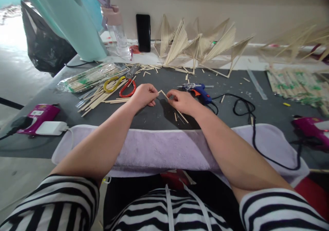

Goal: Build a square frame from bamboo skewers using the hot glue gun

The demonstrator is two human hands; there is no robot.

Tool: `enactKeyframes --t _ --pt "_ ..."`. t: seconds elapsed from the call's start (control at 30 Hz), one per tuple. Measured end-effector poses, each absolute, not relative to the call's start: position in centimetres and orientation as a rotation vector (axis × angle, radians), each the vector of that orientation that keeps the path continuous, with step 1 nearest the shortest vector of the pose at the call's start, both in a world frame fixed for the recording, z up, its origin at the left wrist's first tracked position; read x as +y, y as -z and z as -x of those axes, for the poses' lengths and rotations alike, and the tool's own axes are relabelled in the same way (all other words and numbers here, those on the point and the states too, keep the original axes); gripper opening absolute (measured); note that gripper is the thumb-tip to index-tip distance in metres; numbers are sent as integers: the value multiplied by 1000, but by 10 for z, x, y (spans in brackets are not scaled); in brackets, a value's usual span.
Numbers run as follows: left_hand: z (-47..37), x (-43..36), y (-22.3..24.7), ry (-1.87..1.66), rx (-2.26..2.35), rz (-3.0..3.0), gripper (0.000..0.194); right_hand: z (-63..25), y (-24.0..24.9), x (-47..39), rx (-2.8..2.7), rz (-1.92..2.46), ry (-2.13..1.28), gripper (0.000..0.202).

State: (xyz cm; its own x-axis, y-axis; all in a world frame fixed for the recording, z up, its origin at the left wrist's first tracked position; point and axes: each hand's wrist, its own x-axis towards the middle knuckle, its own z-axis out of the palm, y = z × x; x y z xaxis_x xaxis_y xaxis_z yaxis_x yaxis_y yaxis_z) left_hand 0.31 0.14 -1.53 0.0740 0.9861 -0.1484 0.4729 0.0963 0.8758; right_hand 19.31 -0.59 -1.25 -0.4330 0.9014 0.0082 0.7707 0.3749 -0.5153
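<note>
Striped sleeves (77, 190) lie nearest — beyond, left hand (144, 95) and right hand (182, 101) pinch angled sticks (164, 94), corner nearer the left grip, long side slanting right and bodyward.

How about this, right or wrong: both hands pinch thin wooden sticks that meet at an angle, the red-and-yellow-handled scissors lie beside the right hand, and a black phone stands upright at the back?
Wrong on the scissors: head view shows them beside the left hand. The rest holds: left and right hand pinch thin wooden sticks, phone upright.
</note>
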Motion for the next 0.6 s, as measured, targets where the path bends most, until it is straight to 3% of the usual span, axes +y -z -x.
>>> enactKeyframes --t 0.6 --pt "-2 1 16 -762 1506 -1475 7 -194 13 -6 -2335 1469 -672 22"
